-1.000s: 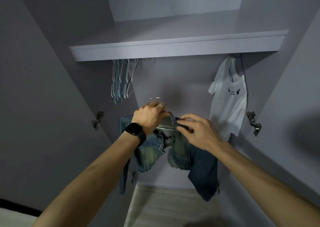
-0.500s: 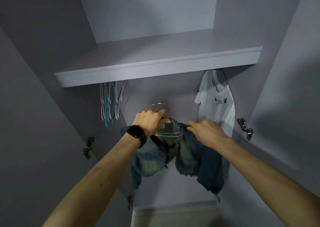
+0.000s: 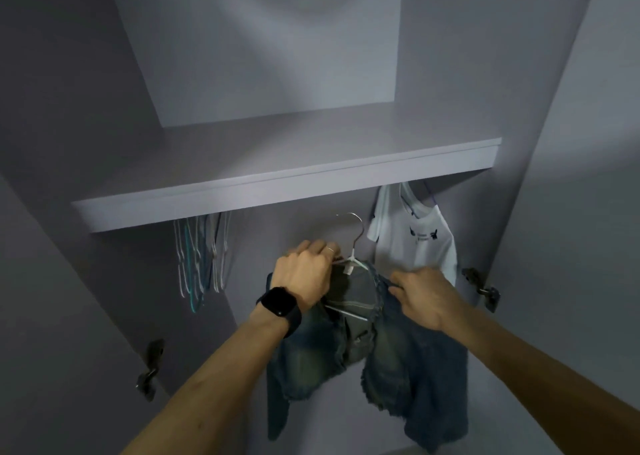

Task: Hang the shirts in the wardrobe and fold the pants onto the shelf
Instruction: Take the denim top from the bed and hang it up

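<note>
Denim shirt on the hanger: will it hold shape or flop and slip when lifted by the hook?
Probably floppy: the denim shirt sags in folds below the hanger, sleeves dangling. Likely heavyish: thick cloth, frayed hems. It might slip sideways; the right hand pinches its collar edge by the thin wire shoulder.

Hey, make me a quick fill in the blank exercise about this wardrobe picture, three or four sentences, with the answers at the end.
1. The black watch sits on the ___ wrist.
2. The T-shirt hanging under the shelf is ___.
3. The empty hangers hang to the ___ of the denim garment.
4. The left hand grips the ___ carrying the denim garment; the right hand pinches its fabric.
Missing words: left; white; left; hanger.
</note>
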Motion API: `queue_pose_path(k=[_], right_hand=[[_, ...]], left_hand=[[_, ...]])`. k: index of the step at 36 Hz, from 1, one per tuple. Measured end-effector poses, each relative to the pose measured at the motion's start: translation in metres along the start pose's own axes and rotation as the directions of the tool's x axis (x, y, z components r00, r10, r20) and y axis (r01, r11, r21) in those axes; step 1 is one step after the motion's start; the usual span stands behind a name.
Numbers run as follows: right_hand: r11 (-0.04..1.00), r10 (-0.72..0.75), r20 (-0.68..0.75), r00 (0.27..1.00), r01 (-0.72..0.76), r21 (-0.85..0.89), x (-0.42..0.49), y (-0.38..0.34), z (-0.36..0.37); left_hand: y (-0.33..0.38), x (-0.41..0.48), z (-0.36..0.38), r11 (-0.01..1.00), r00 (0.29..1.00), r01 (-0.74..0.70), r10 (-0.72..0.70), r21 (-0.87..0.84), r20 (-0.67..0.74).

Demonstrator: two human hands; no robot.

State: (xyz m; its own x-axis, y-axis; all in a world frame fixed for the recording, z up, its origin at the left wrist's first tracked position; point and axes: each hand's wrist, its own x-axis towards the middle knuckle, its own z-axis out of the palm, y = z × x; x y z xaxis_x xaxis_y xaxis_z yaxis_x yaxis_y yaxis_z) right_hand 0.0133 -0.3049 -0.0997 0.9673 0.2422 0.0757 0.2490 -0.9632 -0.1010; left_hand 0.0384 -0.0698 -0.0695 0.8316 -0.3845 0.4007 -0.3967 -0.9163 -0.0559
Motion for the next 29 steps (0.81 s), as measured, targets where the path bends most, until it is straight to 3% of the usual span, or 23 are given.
queue_pose_path(k=[5,8,14,22,29], right_hand=[[0.997,0.065,0.038,0.997,-0.064,-0.046,0.018,0.021,0.004],[0.990,0.063,0.035,0.997,-0.058,-0.130,0.037,0.032,0.007],[0.987,0.147,-0.028,0.989,-0.148,-0.057,0.080,0.050,0.031],[0.966,0.229,-0.187,0.955,-0.247,-0.077,0.143,0.086,0.076],[0.916,0.388,-0.364,0.847,-0.399,0.046,0.189,0.104,0.067]], left_hand=[[-0.022,0.023,-0.009,0.997,0.945,-0.037,0.058,0.071,-0.322],[-0.024,0.050,-0.006,0.988,0.893,-0.040,0.101,0.147,-0.439],[-0.026,0.092,0.040,0.970,0.852,0.059,0.074,0.236,-0.519],[-0.027,0.133,0.087,0.952,0.645,0.158,0.102,0.263,-0.758],[-0.032,0.148,0.098,0.935,0.516,0.203,0.148,0.289,-0.843]])
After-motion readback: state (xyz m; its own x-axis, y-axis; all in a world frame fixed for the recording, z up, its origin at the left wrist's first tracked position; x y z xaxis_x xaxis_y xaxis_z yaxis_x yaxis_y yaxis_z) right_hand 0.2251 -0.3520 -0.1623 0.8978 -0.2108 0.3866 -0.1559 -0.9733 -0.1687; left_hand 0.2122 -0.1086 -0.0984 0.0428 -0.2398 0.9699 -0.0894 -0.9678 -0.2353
